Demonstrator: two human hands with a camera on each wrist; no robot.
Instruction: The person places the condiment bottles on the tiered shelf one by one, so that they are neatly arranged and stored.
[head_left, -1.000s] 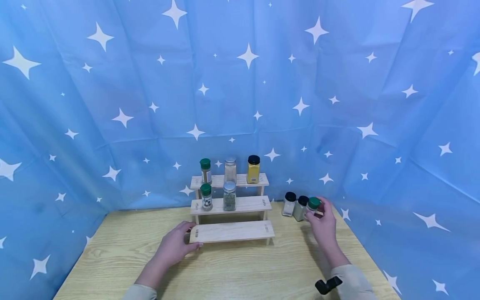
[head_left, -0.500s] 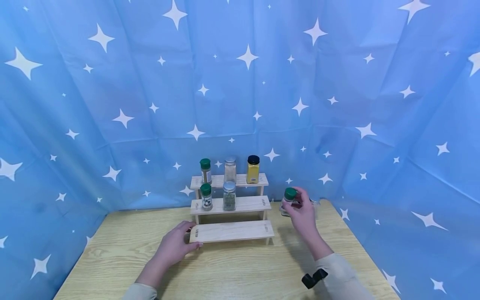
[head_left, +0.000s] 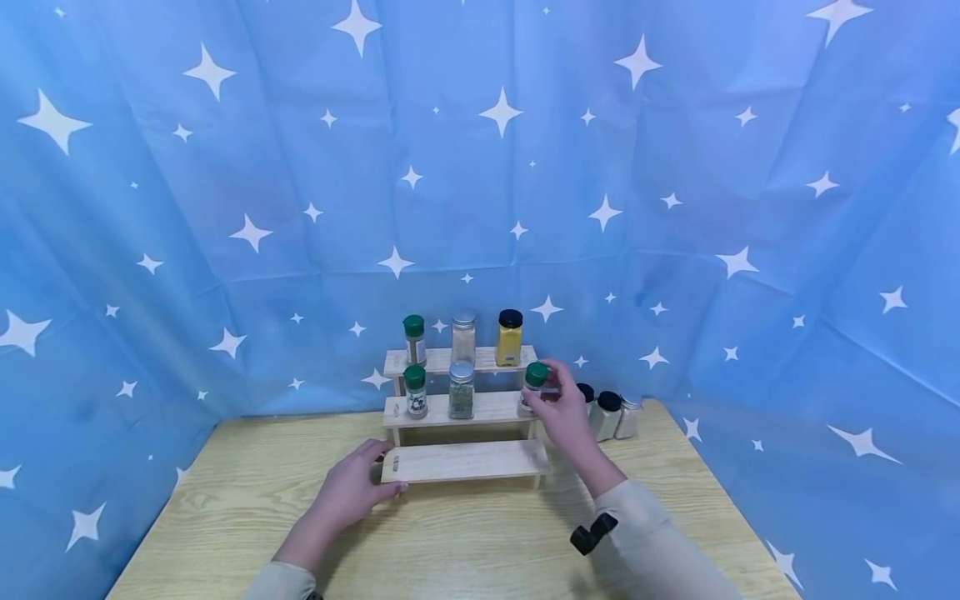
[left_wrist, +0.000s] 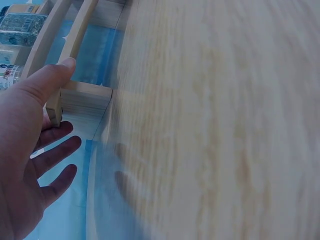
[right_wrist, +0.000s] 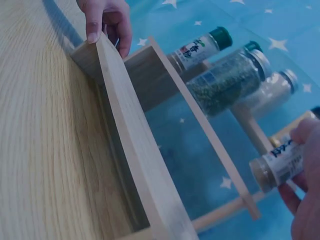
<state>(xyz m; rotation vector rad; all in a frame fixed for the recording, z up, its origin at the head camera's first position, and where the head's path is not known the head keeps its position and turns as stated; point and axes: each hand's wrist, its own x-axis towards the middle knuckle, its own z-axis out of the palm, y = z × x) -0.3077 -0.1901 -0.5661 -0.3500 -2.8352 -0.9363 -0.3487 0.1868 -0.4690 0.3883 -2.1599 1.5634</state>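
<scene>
the head view takes in the whole three-tier wooden rack (head_left: 495, 407) on the wood-grain table (head_left: 450, 550), with a star-printed blue curtain (head_left: 465, 208) behind it. it also has the loose jars right of the rack, which neither wrist view catches. the right wrist view adds the base of the held jar, with a gap between it and the edge of the rack's middle shelf. the left wrist view shows fingers spread apart beside the end of the rack's bottom shelf.

the left hand (head_left: 348, 492) pinches that shelf at the rack's left end, thumb along the front edge. the right hand (head_left: 564, 417) is curled narrowly round a green-capped spice jar (head_left: 535, 377), held upright at the right end of the rack's middle tier; brownish contents show below its white label.

on the rack's top tier, left to right: a green-topped shaker (head_left: 414, 342) of brown seasoning, a silver-lidded jar (head_left: 463, 340) with pale contents, and a yellow-filled jar (head_left: 509, 340) with a black lid. on its middle tier stand a white-labelled shaker (head_left: 416, 394) and a dried-herb jar (head_left: 461, 392). right of the rack, two black-lidded jars (head_left: 606, 418), one partly hidden, and a pale jar (head_left: 627, 419) stand close together.
</scene>
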